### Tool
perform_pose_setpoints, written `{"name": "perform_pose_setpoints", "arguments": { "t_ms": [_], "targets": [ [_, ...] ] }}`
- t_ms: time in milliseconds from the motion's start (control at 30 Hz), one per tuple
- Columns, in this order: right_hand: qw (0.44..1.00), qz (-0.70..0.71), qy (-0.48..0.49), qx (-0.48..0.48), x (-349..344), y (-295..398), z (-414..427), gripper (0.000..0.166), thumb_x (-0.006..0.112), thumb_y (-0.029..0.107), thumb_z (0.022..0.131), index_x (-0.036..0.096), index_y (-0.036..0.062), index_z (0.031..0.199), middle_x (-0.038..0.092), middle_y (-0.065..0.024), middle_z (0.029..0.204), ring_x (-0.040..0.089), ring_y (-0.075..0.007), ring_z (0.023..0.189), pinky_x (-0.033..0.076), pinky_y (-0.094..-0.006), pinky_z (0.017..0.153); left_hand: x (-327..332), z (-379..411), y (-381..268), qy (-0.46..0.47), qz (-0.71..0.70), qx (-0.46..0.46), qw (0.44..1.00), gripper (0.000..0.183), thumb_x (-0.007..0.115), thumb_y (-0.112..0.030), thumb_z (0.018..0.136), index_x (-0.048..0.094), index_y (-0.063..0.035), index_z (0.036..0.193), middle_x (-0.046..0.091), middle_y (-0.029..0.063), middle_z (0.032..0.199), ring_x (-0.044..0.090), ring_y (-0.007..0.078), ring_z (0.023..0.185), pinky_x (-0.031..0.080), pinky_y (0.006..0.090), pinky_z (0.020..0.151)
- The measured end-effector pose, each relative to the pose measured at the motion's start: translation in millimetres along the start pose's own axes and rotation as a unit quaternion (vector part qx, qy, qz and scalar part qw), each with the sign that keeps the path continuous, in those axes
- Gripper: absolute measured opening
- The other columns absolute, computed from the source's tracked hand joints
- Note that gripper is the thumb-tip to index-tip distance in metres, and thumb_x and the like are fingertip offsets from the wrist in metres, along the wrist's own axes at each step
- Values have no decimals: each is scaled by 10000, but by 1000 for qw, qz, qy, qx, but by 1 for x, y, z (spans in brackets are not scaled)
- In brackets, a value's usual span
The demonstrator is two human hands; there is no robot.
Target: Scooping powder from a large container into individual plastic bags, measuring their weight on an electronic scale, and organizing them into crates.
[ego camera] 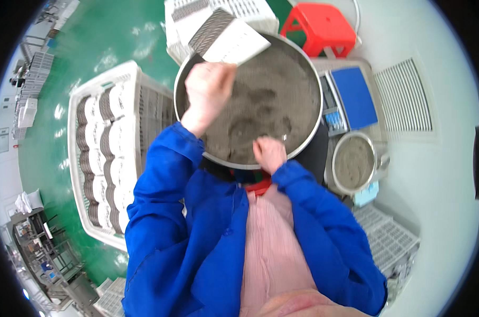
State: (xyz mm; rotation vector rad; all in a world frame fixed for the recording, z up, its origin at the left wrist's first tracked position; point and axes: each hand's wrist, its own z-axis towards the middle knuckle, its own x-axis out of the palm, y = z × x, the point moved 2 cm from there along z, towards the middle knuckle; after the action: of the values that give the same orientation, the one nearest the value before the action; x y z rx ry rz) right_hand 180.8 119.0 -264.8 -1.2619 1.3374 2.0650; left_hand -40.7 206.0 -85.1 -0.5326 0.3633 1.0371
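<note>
A large round metal basin of grey-brown, powder-like material stands before me, its surface marked with hollows. My left hand is above the basin's left part, fingers curled and turned away from view. Just beyond its knuckles, a block with a dark ribbed side and a white printed side overlaps the far rim; whether the hand grips it is hidden. Low over the near rim is my right hand, blurred, with bent fingers. I cannot tell whether anything small is in it.
Left of the basin, a white plastic crate holds rows of ribbed, white-banded stacks. More white crates stand beyond, near a red plastic stool. At right are a blue panel, a smaller container of similar material, and a wall vent.
</note>
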Motion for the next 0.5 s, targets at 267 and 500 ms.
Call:
{"name": "perform_pose_setpoints", "arguments": {
  "t_ms": [267, 500],
  "targets": [
    [809, 552, 112, 169, -85, 54, -21, 434, 651, 383, 1033, 710, -37, 1127, 727, -70, 868, 682, -134, 788, 556, -306, 705, -45, -115, -108, 84, -84, -36, 992, 294, 756, 6, 695, 745, -42, 985, 735, 77, 1027, 714, 240, 932, 563, 383, 812],
    [776, 578, 49, 248, -84, 52, -49, 473, 617, 434, 1046, 742, -21, 1020, 726, -45, 818, 662, -93, 722, 515, -245, 638, -66, -138, -156, 136, -116, -20, 984, 250, 784, 28, 713, 748, -24, 955, 751, 112, 1079, 740, 265, 992, 579, 364, 800]
  ]
}}
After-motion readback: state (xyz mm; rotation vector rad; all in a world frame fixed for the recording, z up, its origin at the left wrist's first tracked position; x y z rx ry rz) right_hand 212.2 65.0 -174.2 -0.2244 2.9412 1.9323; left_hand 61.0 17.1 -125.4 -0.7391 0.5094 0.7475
